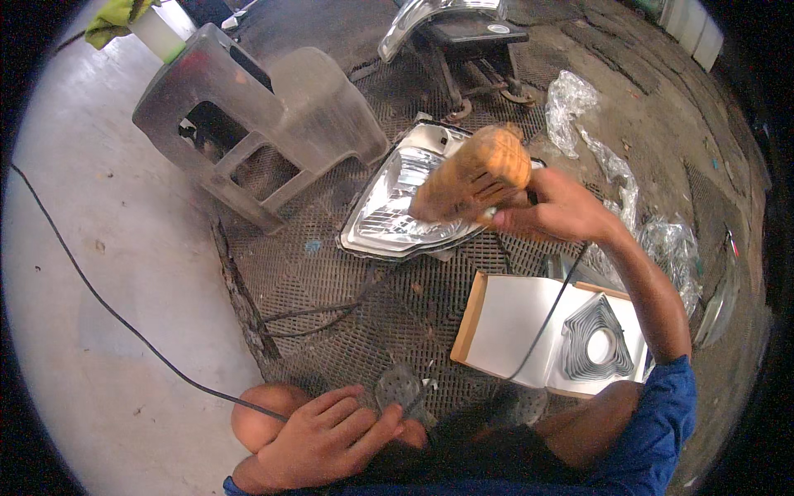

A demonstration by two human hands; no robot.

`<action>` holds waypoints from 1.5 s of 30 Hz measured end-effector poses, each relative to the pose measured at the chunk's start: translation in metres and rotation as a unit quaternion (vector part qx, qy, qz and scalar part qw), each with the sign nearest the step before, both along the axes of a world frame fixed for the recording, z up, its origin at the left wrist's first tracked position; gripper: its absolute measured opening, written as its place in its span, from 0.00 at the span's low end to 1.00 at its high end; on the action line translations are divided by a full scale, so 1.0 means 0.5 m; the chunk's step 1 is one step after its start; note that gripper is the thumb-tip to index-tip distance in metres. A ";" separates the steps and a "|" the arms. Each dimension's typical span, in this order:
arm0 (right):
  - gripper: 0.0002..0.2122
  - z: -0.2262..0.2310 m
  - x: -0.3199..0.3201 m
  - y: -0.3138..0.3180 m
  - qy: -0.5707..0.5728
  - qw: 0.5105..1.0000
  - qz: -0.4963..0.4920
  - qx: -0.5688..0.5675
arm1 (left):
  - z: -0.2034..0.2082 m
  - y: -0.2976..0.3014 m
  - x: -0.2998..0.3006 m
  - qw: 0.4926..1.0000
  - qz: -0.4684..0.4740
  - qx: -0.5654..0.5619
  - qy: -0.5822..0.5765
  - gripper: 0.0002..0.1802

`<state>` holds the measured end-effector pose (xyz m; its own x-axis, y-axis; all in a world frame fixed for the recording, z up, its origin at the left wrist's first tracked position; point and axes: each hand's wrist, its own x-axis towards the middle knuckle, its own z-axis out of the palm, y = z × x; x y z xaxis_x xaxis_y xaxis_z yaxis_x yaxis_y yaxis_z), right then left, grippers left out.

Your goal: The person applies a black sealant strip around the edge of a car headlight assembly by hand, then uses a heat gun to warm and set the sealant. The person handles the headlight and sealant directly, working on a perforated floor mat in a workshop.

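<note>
My right hand grips an orange heat gun by its handle, tilted over a headlight housing. This housing has a shiny silver inside and lies on the dark mat. The gun covers part of it, and its nozzle is hard to make out. My left hand rests on my left knee with its fingers stretched out. A black cable runs across from the left and passes under that hand. On my right side, a white cardboard box lies beside my leg, with a coil of grey sealant cord on it.
A grey plastic stool stands beyond the mat's left part. At the far side, a low black wheeled stool carries a clear lamp part. Crumpled clear plastic wrap litters the right. A pale floor borders the mat.
</note>
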<state>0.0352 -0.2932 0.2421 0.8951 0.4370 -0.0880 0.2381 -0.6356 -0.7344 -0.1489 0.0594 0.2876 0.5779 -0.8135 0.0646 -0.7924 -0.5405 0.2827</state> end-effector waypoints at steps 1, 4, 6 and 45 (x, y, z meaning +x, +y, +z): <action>0.22 0.010 -0.002 0.003 0.056 0.998 -0.001 0.000 | 0.000 0.002 0.000 1.000 0.005 0.000 -0.001 0.24; 0.22 0.020 -0.002 0.023 0.096 0.994 -0.026 -0.039 | -0.003 0.006 -0.001 1.000 0.014 -0.006 -0.004 0.24; 0.22 0.014 -0.005 0.041 -0.048 0.990 -0.070 -0.112 | -0.008 0.007 -0.002 1.000 0.010 -0.015 -0.007 0.24; 0.22 -0.023 0.155 0.329 -0.199 0.968 -0.003 -0.153 | 0.008 -0.040 0.018 0.999 -0.017 -0.027 0.015 0.19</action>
